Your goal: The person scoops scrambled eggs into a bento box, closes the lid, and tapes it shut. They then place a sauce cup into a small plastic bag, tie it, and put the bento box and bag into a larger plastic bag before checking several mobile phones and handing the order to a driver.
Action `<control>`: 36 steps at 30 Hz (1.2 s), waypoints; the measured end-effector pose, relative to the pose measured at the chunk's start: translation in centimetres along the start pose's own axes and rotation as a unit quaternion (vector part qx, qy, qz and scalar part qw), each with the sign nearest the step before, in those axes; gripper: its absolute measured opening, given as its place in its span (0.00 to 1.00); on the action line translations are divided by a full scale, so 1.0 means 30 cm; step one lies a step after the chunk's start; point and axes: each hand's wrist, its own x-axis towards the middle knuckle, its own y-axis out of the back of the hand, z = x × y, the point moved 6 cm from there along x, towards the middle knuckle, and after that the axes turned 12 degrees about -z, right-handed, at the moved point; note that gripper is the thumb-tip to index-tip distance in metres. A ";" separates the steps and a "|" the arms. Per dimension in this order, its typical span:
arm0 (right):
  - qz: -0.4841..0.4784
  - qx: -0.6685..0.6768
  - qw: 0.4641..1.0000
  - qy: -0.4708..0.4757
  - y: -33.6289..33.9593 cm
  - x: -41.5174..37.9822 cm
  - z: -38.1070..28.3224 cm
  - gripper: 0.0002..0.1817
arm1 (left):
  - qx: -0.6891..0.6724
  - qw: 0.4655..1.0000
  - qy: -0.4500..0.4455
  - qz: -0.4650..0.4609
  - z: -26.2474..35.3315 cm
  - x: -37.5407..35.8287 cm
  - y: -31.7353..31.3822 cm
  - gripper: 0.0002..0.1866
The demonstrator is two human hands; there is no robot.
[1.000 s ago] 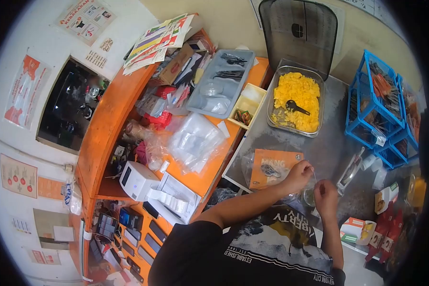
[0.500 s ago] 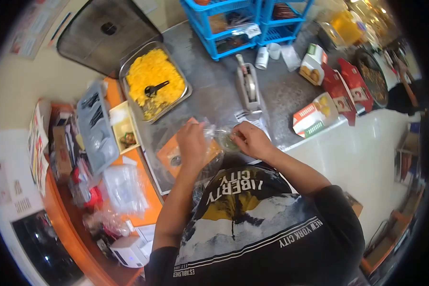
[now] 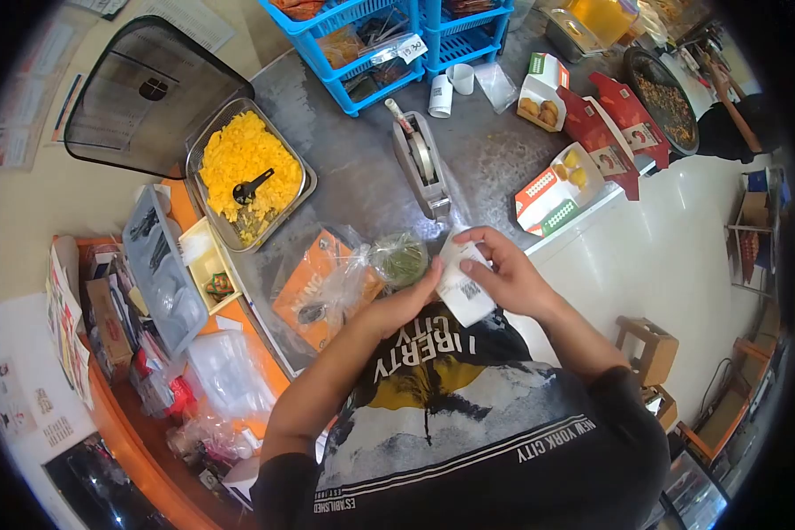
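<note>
A white printed receipt [image 3: 458, 296] with a square code is held in front of my shirt. My right hand [image 3: 511, 278] grips its right side between thumb and fingers. At the left edge of the paper is my left hand [image 3: 406, 305], its fingertips pressed to it and partly hidden. Just beyond the left hand lies a clear plastic bag of green leafy stuff [image 3: 400, 259]. Beside that, an orange packet [image 3: 305, 291] rests inside clear plastic on the counter. Beyond the hands stands a grey tape dispenser [image 3: 422, 168].
A metal tray of yellow food [image 3: 305, 181] with a black scoop sits at the left. Blue basket racks [image 3: 353, 93] stand at the back. Food boxes [image 3: 539, 199] line the right counter edge, near a pan [image 3: 691, 132]. A grey cutlery tray [image 3: 181, 305] is at the left.
Both hands have left the clear plastic bag, which now lies on the counter. They have come nearer my body and now hold the receipt. The view has shifted slightly.
</note>
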 end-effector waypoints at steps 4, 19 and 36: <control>-0.051 -0.002 0.995 0.091 -0.068 -0.013 -0.064 0.23 | -0.186 0.971 -0.136 -0.056 0.184 0.010 -0.077 0.27; -0.013 0.246 0.935 -0.255 0.166 0.379 0.264 0.25 | 0.142 0.881 -0.277 0.356 0.196 -0.529 0.151 0.14; 0.188 -0.141 0.971 -0.043 -0.114 0.084 0.244 0.14 | -0.096 0.830 -0.336 0.435 -0.372 -0.824 0.357 0.12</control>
